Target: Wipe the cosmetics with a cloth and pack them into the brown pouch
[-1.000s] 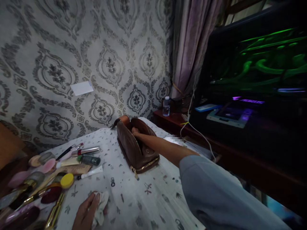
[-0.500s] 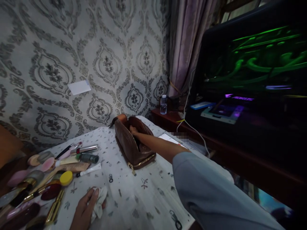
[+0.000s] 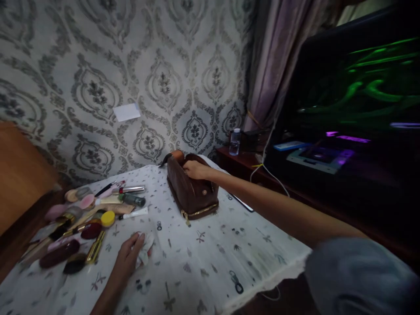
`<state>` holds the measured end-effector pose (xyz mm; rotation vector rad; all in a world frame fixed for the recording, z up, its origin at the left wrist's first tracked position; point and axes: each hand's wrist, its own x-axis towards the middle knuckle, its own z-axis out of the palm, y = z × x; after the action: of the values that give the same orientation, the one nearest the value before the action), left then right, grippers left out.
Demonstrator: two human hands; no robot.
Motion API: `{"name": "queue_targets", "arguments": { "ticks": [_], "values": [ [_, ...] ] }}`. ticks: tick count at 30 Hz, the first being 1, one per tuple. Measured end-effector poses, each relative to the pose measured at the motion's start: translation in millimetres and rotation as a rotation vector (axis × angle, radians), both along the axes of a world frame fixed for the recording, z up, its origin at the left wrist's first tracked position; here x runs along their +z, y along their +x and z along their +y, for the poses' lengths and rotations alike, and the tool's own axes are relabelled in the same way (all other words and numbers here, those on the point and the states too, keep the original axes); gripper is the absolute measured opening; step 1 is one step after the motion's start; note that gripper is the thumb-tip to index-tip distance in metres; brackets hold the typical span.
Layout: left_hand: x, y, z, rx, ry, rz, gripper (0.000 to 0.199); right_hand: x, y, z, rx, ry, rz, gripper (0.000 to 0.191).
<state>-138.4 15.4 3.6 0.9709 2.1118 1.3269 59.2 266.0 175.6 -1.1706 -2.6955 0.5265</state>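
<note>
A brown leather bag (image 3: 190,197) with a gold zipper stands open on the patterned white cloth (image 3: 197,262). My right hand (image 3: 195,169) is at the bag's opening, its fingertips hidden by the rim; whether they hold anything does not show. Near the front left, my left hand (image 3: 131,251) is closed on a crumpled white tissue (image 3: 144,251). Left of it lies a heap of cosmetics: a yellow-lidded jar (image 3: 107,218), a dark green tube (image 3: 131,200), a silver tube (image 3: 133,189), a white tube (image 3: 134,213) and several brushes.
A clear bottle (image 3: 235,142) stands on the dark red ledge (image 3: 226,158) behind the bag. To the right are a white cable (image 3: 275,181) and a large dark glossy panel (image 3: 354,96). A phone-like edge (image 3: 243,204) shows beneath my right forearm. Brown wood (image 3: 22,175) borders the left.
My right hand has risen from deep inside the bag to its opening, and more of the forearm shows. The view has shifted, and my left hand still holds the tissue.
</note>
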Motion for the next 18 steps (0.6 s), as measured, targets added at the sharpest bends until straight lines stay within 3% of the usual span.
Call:
{"name": "queue_targets", "arguments": {
  "ticks": [3, 8, 13, 18],
  "values": [
    [6.7, 3, -1, -0.058, 0.023, 0.011, 0.052, -17.2, 27, -32, 0.039, 0.083, -0.042, 0.029],
    [16.1, 4, -1, -0.289, 0.139, 0.045, 0.050, -60.0, 67, -75, 0.017, 0.454, -0.010, 0.031],
    [18.1, 2, -8, -0.287, 0.125, -0.043, 0.046, -89.6, 77, -90, 0.160, 0.671, 0.223, 0.031],
    [32.3, -34, -21, -0.227, 0.096, 0.237, 0.040, -101.1, 73, -91, 0.168, 0.792, 0.456, 0.030]
  ]
}}
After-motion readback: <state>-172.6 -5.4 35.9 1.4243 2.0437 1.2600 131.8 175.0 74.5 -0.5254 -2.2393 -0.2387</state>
